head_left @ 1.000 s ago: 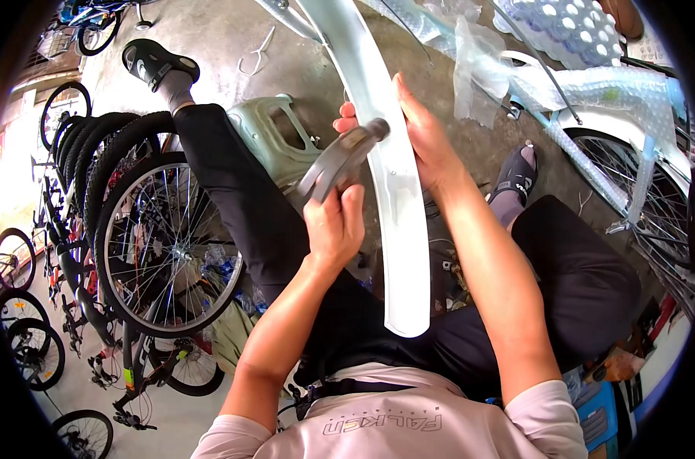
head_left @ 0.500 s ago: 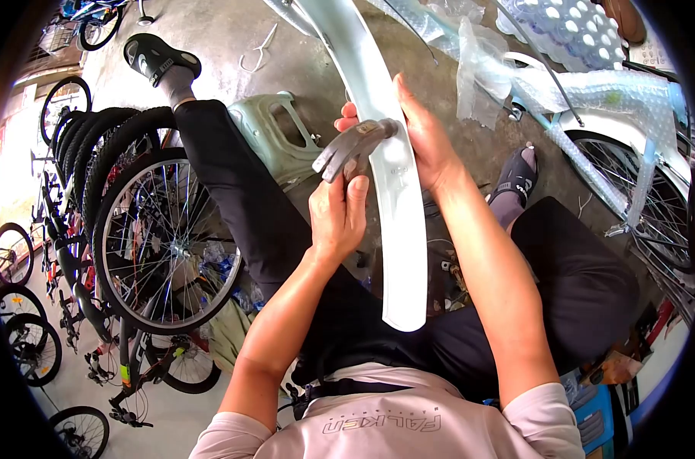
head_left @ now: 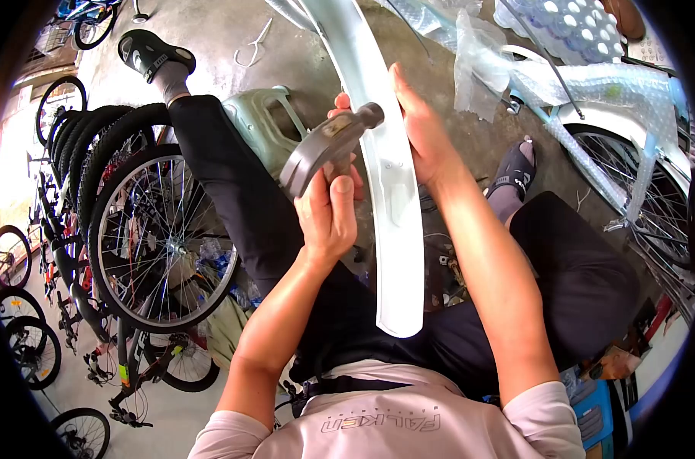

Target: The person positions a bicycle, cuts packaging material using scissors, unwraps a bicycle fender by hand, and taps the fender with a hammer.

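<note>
A claw hammer (head_left: pixel 324 147) is gripped in my left hand (head_left: pixel 326 222), its head raised and its round face over the left edge of a white bicycle mudguard (head_left: pixel 400 260). Whether the face touches the mudguard I cannot tell. The hammer's handle is mostly hidden behind its head and my fingers. My right hand (head_left: pixel 431 145) is wrapped round the mudguard from the right, its fingertips showing past the far edge. The long curved strip runs from above my lap out of the top of the view, hollow side toward me.
A pale green plastic stool (head_left: pixel 259 126) lies on the floor beyond my left knee. Bicycle wheels (head_left: pixel 167 237) and several bikes crowd the left side. To the right stands a bicycle frame in bubble wrap (head_left: pixel 615 88). A wire hook (head_left: pixel 253 44) lies on the concrete.
The hammer's head has lifted off the mudguard toward me and tilted, moving a little left with my left hand. My right hand keeps its hold on the mudguard, which has shifted slightly.
</note>
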`<control>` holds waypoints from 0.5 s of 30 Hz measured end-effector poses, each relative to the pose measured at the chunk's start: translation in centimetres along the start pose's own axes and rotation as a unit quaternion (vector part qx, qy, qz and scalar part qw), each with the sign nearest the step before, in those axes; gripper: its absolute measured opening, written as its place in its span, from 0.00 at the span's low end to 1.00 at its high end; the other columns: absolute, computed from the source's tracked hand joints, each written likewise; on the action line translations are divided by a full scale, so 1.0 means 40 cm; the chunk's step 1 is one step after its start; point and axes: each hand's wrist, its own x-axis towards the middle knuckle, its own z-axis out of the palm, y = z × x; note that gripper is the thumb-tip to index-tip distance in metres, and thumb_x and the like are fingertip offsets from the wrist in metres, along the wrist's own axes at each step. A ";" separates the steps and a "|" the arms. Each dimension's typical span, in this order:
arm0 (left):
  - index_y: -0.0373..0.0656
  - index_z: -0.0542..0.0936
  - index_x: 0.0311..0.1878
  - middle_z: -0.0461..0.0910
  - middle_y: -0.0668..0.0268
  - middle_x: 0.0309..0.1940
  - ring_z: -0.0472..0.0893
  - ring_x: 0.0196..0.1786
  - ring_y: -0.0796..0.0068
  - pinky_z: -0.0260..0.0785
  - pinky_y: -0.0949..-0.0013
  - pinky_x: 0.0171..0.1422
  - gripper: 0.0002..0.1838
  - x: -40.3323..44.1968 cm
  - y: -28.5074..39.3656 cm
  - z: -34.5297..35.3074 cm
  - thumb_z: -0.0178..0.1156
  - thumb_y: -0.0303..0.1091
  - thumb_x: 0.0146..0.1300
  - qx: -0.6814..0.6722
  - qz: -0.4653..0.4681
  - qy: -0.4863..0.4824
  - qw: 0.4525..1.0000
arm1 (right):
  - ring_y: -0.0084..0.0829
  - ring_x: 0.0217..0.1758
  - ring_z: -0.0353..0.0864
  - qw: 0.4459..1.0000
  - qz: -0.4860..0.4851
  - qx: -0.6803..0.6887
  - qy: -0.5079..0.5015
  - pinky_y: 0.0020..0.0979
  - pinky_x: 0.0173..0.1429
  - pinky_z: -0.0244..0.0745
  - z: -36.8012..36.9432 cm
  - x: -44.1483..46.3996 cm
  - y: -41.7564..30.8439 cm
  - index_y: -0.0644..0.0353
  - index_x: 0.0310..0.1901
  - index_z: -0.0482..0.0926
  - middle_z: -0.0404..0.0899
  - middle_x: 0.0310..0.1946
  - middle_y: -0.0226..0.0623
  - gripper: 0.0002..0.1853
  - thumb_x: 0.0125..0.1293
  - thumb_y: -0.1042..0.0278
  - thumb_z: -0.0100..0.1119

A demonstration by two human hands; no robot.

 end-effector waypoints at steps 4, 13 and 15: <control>0.32 0.75 0.57 0.80 0.64 0.30 0.77 0.28 0.76 0.70 0.72 0.36 0.20 -0.001 -0.045 -0.006 0.49 0.42 0.80 0.057 0.059 -0.003 0.997 | 0.41 0.56 0.84 1.000 0.015 0.006 -0.010 0.42 0.63 0.81 0.019 0.005 -0.018 0.67 0.67 0.71 0.82 0.54 0.49 0.38 0.79 0.34 0.39; 0.31 0.75 0.54 0.79 0.63 0.31 0.75 0.28 0.78 0.67 0.75 0.34 0.20 -0.005 -0.009 -0.016 0.46 0.42 0.81 -0.023 0.073 0.010 0.997 | 0.39 0.57 0.84 1.000 -0.002 0.002 0.014 0.42 0.63 0.81 0.024 0.002 -0.011 0.68 0.66 0.70 0.81 0.55 0.46 0.38 0.78 0.34 0.42; 0.32 0.76 0.56 0.80 0.61 0.31 0.77 0.28 0.74 0.70 0.72 0.36 0.20 0.007 -0.015 -0.027 0.48 0.42 0.80 -0.016 0.099 0.000 0.995 | 0.39 0.57 0.84 1.000 0.007 -0.006 0.009 0.41 0.63 0.81 0.022 0.001 -0.019 0.68 0.66 0.70 0.81 0.55 0.46 0.38 0.78 0.34 0.42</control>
